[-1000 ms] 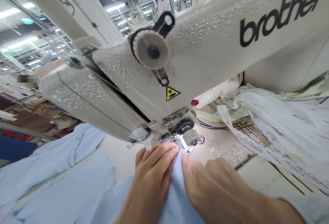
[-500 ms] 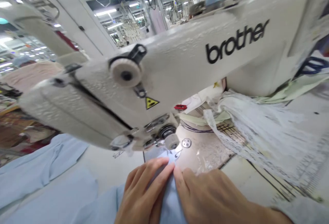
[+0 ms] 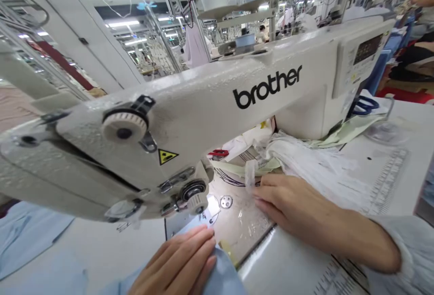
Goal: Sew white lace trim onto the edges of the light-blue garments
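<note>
My left hand [image 3: 181,259] lies flat, fingers stretched, on a light blue fabric piece [image 3: 222,276] just in front of the presser foot. The fabric's far end reaches under the foot area of the white sewing machine [image 3: 200,96]. To the right of the needle, my right hand [image 3: 294,204] is closed on a strip of white lace trim [image 3: 250,172]; the strip's short end sticks up past the fingertips. The hand and wrist cover much of the rest of the strip.
Behind my right hand lies a pile of white lace or ribbon [image 3: 315,159]. Red thread snips [image 3: 219,152] rest under the machine arm, and blue-handled scissors [image 3: 365,104] by its base. More light blue fabric [image 3: 30,236] covers the table's left side.
My right hand has left the blue fabric, moved right and taken hold of the lace strip. My left hand stays on the fabric. The camera view has shifted to the right.
</note>
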Tool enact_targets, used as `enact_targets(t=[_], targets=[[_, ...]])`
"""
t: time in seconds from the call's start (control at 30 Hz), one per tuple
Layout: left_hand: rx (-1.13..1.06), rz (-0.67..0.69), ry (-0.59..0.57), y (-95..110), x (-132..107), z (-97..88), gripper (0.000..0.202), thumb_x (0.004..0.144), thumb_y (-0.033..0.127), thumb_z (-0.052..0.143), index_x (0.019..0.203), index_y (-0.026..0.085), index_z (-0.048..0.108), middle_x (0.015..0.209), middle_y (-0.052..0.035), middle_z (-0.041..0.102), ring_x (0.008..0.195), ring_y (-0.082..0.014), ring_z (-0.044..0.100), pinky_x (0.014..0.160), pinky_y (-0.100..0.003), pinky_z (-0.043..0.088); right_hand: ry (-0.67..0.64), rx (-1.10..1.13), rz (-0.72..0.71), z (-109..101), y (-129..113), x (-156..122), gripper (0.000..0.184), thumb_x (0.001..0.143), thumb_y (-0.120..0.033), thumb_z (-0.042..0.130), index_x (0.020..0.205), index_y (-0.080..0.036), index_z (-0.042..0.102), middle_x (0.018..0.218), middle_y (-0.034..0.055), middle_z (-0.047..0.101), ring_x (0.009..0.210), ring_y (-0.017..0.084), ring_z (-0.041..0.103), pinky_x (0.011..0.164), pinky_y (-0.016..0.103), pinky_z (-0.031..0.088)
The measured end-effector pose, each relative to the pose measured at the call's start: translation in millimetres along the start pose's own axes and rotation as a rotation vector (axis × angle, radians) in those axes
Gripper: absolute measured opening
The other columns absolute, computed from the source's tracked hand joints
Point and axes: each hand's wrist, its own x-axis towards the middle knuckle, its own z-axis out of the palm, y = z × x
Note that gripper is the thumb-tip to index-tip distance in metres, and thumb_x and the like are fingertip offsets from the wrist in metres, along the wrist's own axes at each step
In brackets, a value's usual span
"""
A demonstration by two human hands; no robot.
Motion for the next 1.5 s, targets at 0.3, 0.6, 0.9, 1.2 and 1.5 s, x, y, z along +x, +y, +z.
enact_targets(t=[0.3,0.6,0.9,1.2,1.5], targets=[[-0.061,-0.216,-0.089,21.8,3.9,-7.0,0.023,0.087,0.011,0.054,0.107,0.017,0.061,0.112,-0.0046,0.069,0.111,-0.0151,0.060,0.096,-0.026,0.048,0.058,0.125,-0.313,20.8,-39.8,-17.1,0.021,0.079,0.000,0.048,0.087,-0.016,0.060,0.082,0.0007,0.060,0.070,0.012,0.052,0.065,0.023,0.041],[-0.049,-0.260,-0.125,26.6,8.4,-6.2,0.028,0.088,0.015,0.053,0.116,0.017,0.057,0.108,-0.0039,0.068,0.105,-0.0147,0.059,0.092,-0.025,0.048,0.056,0.165,-0.286,26.7,-39.0,-17.8,0.021,0.083,-0.002,0.047,0.084,-0.016,0.062,0.079,0.0005,0.060,0.071,0.012,0.054,0.066,0.022,0.044],[0.051,-0.227,-0.142,32.4,11.1,-0.8,0.028,0.090,0.021,0.051,0.116,0.019,0.060,0.108,-0.0067,0.061,0.103,-0.0190,0.056,0.087,-0.031,0.047,0.199,0.289,-0.109,0.2,-0.2,-13.3,0.019,0.088,-0.016,0.052,0.103,-0.021,0.062,0.104,0.0032,0.062,0.096,0.013,0.057,0.084,0.026,0.046],[-0.054,-0.257,-0.093,27.5,-2.5,10.4,0.033,0.090,0.026,0.052,0.122,0.021,0.058,0.119,-0.0060,0.055,0.109,-0.0204,0.052,0.093,-0.032,0.041,0.158,-0.078,-0.242,-20.1,5.1,-83.3,0.029,0.096,-0.019,0.036,0.099,-0.018,0.065,0.087,0.0061,0.067,0.074,0.015,0.061,0.067,0.029,0.051],[-0.090,-0.340,-0.126,35.8,6.0,0.9,0.029,0.091,0.022,0.049,0.118,0.024,0.060,0.118,-0.0055,0.057,0.109,-0.0204,0.054,0.092,-0.033,0.047,0.232,-0.402,-0.456,-12.7,-12.3,-71.8,0.037,0.087,-0.002,0.031,0.105,-0.005,0.063,0.079,0.0114,0.070,0.065,0.019,0.063,0.058,0.031,0.054]])
